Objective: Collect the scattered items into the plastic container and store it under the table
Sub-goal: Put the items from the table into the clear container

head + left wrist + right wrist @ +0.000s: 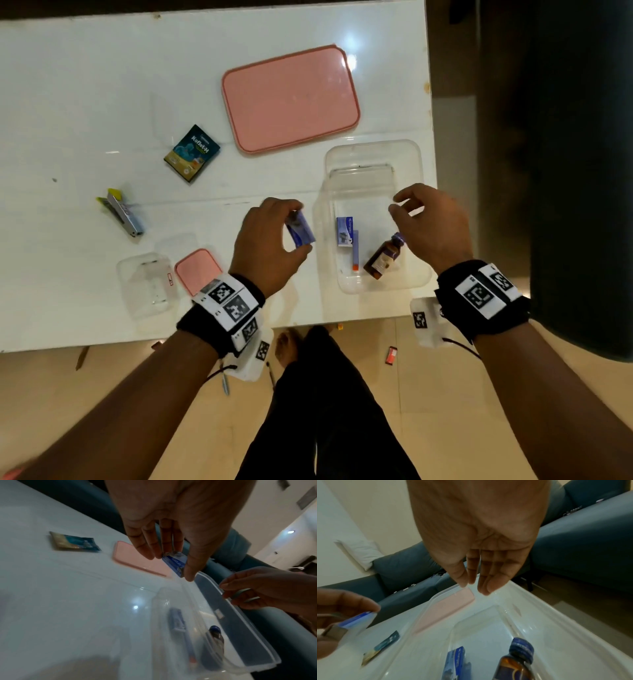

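The left hand (pixel 270 240) pinched a small blue box (pixel 301 230), probably light and stiff, by its sides beside the clear container (pixel 373 150), while the right hand (pixel 428 222) hovered loose and empty.

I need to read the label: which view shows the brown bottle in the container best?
The head view: the brown bottle lies whole in the clear container, label facing up, though too small to read. The right wrist view shows only its blue cap and shoulder, cut by the frame edge; the left wrist view blurs it behind the container wall.
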A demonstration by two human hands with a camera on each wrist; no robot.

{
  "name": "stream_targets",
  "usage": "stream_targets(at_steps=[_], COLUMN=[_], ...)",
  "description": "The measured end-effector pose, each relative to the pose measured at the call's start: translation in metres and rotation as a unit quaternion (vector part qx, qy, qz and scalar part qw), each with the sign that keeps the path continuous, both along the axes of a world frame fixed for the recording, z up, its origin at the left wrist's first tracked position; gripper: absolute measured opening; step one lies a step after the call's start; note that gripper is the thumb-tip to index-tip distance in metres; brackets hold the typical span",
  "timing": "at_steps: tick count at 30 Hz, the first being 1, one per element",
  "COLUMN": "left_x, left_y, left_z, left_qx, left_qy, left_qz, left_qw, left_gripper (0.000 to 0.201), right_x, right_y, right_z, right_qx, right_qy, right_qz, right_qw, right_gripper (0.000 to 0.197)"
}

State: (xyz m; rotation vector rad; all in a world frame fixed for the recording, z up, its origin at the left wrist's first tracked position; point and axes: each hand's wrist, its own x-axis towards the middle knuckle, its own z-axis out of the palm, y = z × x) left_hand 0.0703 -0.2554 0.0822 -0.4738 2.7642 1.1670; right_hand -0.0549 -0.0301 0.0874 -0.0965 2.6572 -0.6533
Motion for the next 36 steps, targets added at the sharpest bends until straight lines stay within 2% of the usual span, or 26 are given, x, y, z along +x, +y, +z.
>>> stream_targets(at_steps=[3,6,9,11,13,15,18,20,21,24,26,29,32,36], left_x=[-0.025,-0.057,-0.080,-0.086,-0.088,-0.089,-0.089,-0.083,-0.079,-0.059,-0.041,-0.011,0.017,0.044], left_y=[0.024,0.045,0.056,0.060,0.061,0.061,0.061,0.059,0.056,0.040,0.020,-0.020,-0.072,-0.148], left_z=[0.013,0.011,0.004,-0.002,-0.010,-0.016,-0.017,-0.012,-0.009,-0.002,0.001,-0.002,-0.011,-0.016], left_qx=[-0.024,-0.123,-0.242,-0.279,-0.298,-0.301,-0.293,-0.280,-0.258,-0.132,-0.064,-0.035,-0.061,-0.096], left_qy=[0.008,-0.027,-0.111,-0.179,-0.208,-0.218,-0.227,-0.194,-0.164,-0.050,-0.025,-0.070,-0.158,-0.208], left_qz=[-0.070,-0.162,-0.263,-0.311,-0.332,-0.340,-0.349,-0.326,-0.299,-0.178,-0.094,-0.019,0.030,0.106], left_qw=[0.997,0.979,0.927,0.891,0.871,0.864,0.861,0.882,0.904,0.974,0.993,0.997,0.985,0.968], left_gripper=[0.057,0.049,0.040,0.036,0.031,0.039,0.071,0.069,0.062,0.042,0.037,0.035,0.036,0.041], right_x=[-0.003,-0.005,-0.003,-0.001,0.001,0.002,0.004,0.005,0.005,0.005,0.006,0.011,0.019,0.026], right_y=[0.010,0.018,0.021,0.020,0.018,0.019,0.019,0.019,0.018,0.018,0.013,-0.009,-0.057,-0.151], right_z=[0.004,-0.003,-0.013,-0.017,-0.019,-0.020,-0.019,-0.018,-0.017,-0.013,-0.006,0.008,0.026,0.029], right_qx=[-0.016,-0.021,-0.009,0.003,0.003,-0.001,0.001,0.007,0.010,0.014,0.002,-0.045,-0.118,-0.159], right_qy=[0.035,0.048,0.037,0.037,0.040,0.043,0.043,0.038,0.031,0.015,0.007,-0.011,-0.051,-0.050], right_qz=[-0.044,-0.059,-0.036,-0.017,-0.015,-0.022,-0.020,-0.016,-0.013,-0.011,-0.007,-0.005,0.020,0.140], right_qw=[0.998,0.997,0.999,0.999,0.999,0.999,0.999,0.999,0.999,1.000,1.000,0.999,0.992,0.976], right_gripper=[0.016,0.016,0.017,0.017,0.016,0.016,0.015,0.015,0.015,0.015,0.015,0.009,0.006,0.011])
